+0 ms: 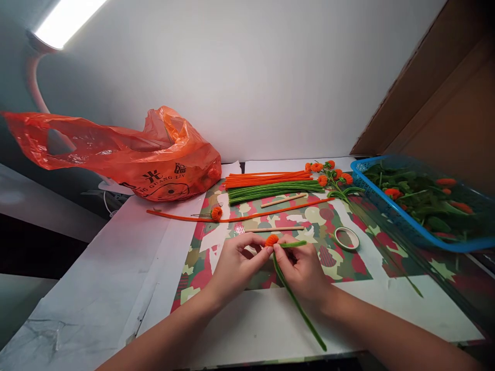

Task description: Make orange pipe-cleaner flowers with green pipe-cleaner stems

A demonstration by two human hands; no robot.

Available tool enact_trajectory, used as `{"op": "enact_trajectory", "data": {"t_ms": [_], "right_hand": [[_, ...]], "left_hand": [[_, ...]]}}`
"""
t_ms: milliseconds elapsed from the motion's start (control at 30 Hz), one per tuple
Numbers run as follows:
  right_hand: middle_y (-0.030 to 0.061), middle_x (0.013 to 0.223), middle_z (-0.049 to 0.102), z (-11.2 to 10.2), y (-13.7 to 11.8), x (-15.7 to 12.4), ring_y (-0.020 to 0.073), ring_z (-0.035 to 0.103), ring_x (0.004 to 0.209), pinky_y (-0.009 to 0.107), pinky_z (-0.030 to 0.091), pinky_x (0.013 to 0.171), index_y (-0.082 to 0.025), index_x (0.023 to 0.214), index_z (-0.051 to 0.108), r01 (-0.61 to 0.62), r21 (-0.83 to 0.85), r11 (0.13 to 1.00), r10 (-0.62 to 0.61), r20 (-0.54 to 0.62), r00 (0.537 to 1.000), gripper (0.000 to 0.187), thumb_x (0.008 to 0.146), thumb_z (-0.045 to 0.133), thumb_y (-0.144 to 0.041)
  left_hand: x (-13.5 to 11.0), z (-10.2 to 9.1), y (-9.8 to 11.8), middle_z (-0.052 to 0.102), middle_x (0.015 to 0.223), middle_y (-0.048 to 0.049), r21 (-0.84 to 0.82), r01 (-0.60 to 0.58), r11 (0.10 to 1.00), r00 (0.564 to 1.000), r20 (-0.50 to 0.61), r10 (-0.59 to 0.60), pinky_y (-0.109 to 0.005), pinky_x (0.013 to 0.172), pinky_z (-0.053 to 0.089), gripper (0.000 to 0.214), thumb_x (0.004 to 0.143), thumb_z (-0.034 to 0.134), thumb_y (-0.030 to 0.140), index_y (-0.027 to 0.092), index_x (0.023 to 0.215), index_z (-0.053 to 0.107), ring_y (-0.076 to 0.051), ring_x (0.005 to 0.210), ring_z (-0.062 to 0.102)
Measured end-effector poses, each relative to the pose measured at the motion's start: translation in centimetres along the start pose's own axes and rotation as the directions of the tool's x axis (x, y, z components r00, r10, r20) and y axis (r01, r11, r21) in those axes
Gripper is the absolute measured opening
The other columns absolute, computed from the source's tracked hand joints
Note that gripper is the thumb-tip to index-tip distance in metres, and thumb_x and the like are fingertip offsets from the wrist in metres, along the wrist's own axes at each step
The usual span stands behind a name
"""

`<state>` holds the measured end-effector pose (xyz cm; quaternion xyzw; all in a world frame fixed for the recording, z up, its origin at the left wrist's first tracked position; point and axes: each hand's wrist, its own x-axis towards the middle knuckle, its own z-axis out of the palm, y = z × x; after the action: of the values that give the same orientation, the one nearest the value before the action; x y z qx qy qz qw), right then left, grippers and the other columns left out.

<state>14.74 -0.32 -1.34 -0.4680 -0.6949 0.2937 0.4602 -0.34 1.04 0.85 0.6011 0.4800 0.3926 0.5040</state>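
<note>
While my left hand (242,257) pinches the orange chenille bloom (271,240), left of the tape roll (348,249), my right hand (303,265) grips the green chenille stem (299,304) against it; from afar, I'd favour light, close pinches, lest the coils flatten.

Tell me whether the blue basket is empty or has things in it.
It has things in it: green leaves and orange flowers show inside the blue basket.

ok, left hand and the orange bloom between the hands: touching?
Touching. Head view: the left hand has its thumb and forefinger tips against the orange bloom, no gap visible.
</note>
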Motion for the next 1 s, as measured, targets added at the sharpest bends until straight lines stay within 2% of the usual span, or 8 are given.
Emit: {"op": "enact_trajectory", "data": {"t_ms": [300,433,533,633,700,733,867,1000], "right_hand": [[-0.0009,0.057,0.053,0.0,-0.2,0.0,0.0105,0.047,0.049,0.024,0.034,0.050,-0.017,0.067,0.055,-0.006,-0.005,1.000,0.006,0.002,1.000,0.026,0.090,0.043,-0.021],[-0.0024,0.055,0.048,0.0,-0.3,0.0,0.0099,0.042,0.048,0.024,0.033,0.050,-0.018,0.064,0.051,-0.020,0.006,1.000,0.020,-0.002,1.000,0.027,0.089,0.044,-0.022],[-0.0045,0.053,0.043,-0.5,-0.2,0.2,0.0091,0.038,0.047,0.023,0.031,0.047,-0.019,0.065,0.049,-0.085,0.143,0.986,0.075,0.074,0.994,0.026,0.089,0.048,-0.028],[-0.0051,0.058,0.043,-1.2,0.1,0.7,0.0093,0.040,0.050,0.021,0.034,0.046,-0.020,0.074,0.050,-0.224,0.361,0.905,0.207,0.085,0.975,0.023,0.089,0.049,-0.037],[-0.0050,0.062,0.044,-1.6,0.3,1.0,0.0096,0.042,0.053,0.020,0.038,0.050,-0.020,0.079,0.051,-0.276,0.420,0.865,0.272,0.071,0.960,0.024,0.089,0.050,-0.042],[-0.0050,0.063,0.044,-1.7,0.4,1.2,0.0096,0.043,0.054,0.020,0.039,0.051,-0.020,0.081,0.051,-0.295,0.415,0.861,0.279,0.099,0.955,0.026,0.089,0.050,-0.044],[-0.0028,0.067,0.053,-1.7,0.3,1.3,0.0093,0.046,0.056,0.020,0.037,0.052,-0.018,0.082,0.054,-0.294,0.353,0.888,0.203,0.272,0.941,0.029,0.091,0.048,-0.045],[-0.0018,0.068,0.056,-1.7,0.0,1.0,0.0093,0.046,0.056,0.021,0.037,0.052,-0.017,0.082,0.054,-0.201,0.316,0.927,0.108,0.288,0.951,0.029,0.094,0.044,-0.041]], "left_hand": [[-0.1,0.1,-0.2,0.066,0.074,-0.0040,-0.110,0.067,0.992,0.997,0.041,-0.063,-0.024,0.056,0.055,0.019,0.077,0.067,0.032,0.014,0.082,0.070,-0.015,0.063,0.061],[-0.1,0.2,-0.3,0.066,0.075,-0.0040,-0.139,0.091,0.986,0.995,0.043,-0.086,-0.022,0.055,0.053,0.018,0.076,0.069,0.032,0.014,0.081,0.070,-0.014,0.063,0.060],[0.1,0.0,-0.3,0.067,0.075,-0.0038,-0.228,0.149,0.962,0.989,0.048,-0.142,-0.018,0.053,0.049,0.020,0.075,0.070,0.034,0.014,0.081,0.071,-0.012,0.063,0.059],[0.5,-0.3,-0.3,0.066,0.072,-0.0030,-0.367,0.269,0.891,0.963,0.086,-0.255,-0.017,0.051,0.047,0.024,0.073,0.072,0.036,0.014,0.081,0.070,-0.009,0.057,0.057],[0.6,-0.4,-0.4,0.066,0.070,-0.0028,-0.433,0.344,0.833,0.939,0.133,-0.318,-0.017,0.049,0.046,0.026,0.072,0.072,0.037,0.014,0.082,0.068,-0.009,0.054,0.057],[0.7,-0.4,-0.5,0.066,0.069,-0.0028,-0.451,0.362,0.815,0.932,0.154,-0.329,-0.017,0.049,0.046,0.026,0.072,0.073,0.038,0.014,0.083,0.068,-0.009,0.053,0.057],[0.6,-0.2,-0.6,0.066,0.072,-0.0045,-0.471,0.343,0.813,0.939,0.206,-0.277,-0.020,0.052,0.050,0.026,0.072,0.073,0.036,0.013,0.081,0.067,-0.013,0.061,0.062],[0.4,-0.1,-0.1,0.063,0.067,-0.0014,-0.424,0.267,0.866,0.960,0.200,-0.198,-0.021,0.052,0.049,0.028,0.075,0.069,0.042,0.014,0.073,0.065,-0.011,0.055,0.059]]}}
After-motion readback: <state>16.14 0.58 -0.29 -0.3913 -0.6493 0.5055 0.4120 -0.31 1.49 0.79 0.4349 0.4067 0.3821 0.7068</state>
